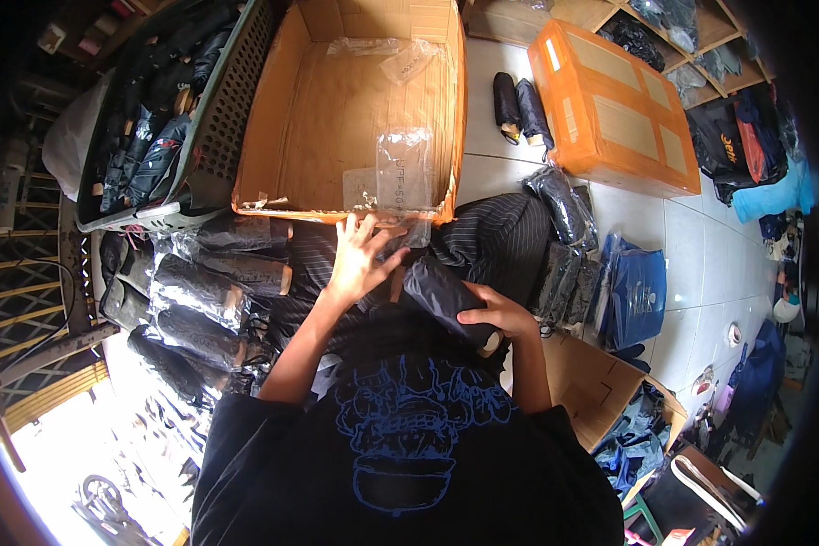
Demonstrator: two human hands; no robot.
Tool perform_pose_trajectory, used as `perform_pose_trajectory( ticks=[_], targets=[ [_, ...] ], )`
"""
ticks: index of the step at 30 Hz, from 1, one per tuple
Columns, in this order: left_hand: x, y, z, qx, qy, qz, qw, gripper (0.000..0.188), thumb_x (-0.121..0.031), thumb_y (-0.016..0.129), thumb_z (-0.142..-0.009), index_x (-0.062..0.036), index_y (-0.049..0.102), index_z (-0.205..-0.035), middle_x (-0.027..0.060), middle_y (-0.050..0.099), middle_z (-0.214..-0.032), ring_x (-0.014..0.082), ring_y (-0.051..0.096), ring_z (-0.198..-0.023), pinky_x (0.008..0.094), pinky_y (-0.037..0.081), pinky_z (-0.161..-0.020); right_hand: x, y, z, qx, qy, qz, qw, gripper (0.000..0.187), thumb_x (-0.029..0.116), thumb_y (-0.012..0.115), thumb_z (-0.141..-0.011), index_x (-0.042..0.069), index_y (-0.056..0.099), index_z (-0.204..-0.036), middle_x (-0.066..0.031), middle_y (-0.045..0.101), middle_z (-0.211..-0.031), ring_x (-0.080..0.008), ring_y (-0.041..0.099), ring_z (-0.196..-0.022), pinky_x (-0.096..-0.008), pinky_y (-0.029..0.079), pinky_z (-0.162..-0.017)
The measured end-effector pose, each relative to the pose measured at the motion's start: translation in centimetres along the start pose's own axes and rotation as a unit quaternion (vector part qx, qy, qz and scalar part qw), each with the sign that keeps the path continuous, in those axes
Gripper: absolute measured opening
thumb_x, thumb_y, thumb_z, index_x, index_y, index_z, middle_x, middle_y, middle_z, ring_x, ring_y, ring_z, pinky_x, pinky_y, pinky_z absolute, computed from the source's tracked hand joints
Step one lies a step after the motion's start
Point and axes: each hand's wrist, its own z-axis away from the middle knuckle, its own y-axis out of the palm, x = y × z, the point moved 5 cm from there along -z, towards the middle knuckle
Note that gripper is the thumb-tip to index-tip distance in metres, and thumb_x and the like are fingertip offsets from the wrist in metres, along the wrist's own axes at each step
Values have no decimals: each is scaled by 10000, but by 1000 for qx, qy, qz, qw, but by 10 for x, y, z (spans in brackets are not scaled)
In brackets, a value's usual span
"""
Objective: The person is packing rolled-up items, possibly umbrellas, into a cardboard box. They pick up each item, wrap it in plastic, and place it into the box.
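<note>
My right hand (496, 314) grips a folded black umbrella (441, 293) that lies across my lap, its wooden handle end near my wrist. My left hand (359, 259) has its fingers spread on a clear plastic sleeve (408, 232) at the front edge of an open cardboard box (273, 109). Inside the box lie other clear plastic sleeves (405, 168).
Several bagged black umbrellas (200, 291) are piled at my left. A grey basket (232, 100) of umbrellas stands at the far left. Two bare umbrellas (519, 107), an orange-taped carton (614, 105), wrapped umbrellas (564, 205) and blue bags (635, 296) lie on the right.
</note>
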Motion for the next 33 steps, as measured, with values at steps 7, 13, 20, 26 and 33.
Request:
perform_pose_trajectory(
  ticks=[7,13,20,26,33],
  targets=[
    [-7,-5,-3,-35,-7,112,993,173,-161,803,-709,-141,753,-873,5,617,-897,236,524,-912,382,398,-842,1,6,-8,13,-11,3,1000,707,268,723,-761,-38,468,-1345,-97,581,-1210,-163,513,-1109,-282,362,-997],
    [-6,-5,-4,-33,-51,170,984,141,-155,802,-704,-140,758,-837,4,607,-833,216,515,-851,357,381,-801,5,5,-12,14,-10,-10,1000,712,283,723,-759,-40,470,-1341,-99,581,-1210,-174,513,-1120,-285,359,-1002],
    [-28,-24,-9,-58,-3,38,998,144,-159,805,-706,-97,695,-775,27,599,-795,250,517,-827,378,382,-759,3,-5,-8,-26,-29,18,999,716,286,735,-765,-45,465,-1340,-106,582,-1223,-199,522,-1128,-300,390,-986],
    [-45,-28,-8,-38,73,-34,996,190,-170,808,-706,-93,641,-751,24,625,-780,230,540,-794,376,380,-732,27,-1,1,-93,-13,172,981,686,271,740,-779,-60,471,-1316,-109,591,-1175,-169,522,-1101,-296,380,-989],
    [-45,-28,-6,7,-4,29,1000,110,-135,708,-792,-90,615,-827,30,585,-816,250,516,-836,404,371,-717,22,-7,-2,-153,-110,198,962,576,239,742,-796,-52,507,-1233,-133,628,-1067,-164,574,-973,-310,446,-892]
  ],
)
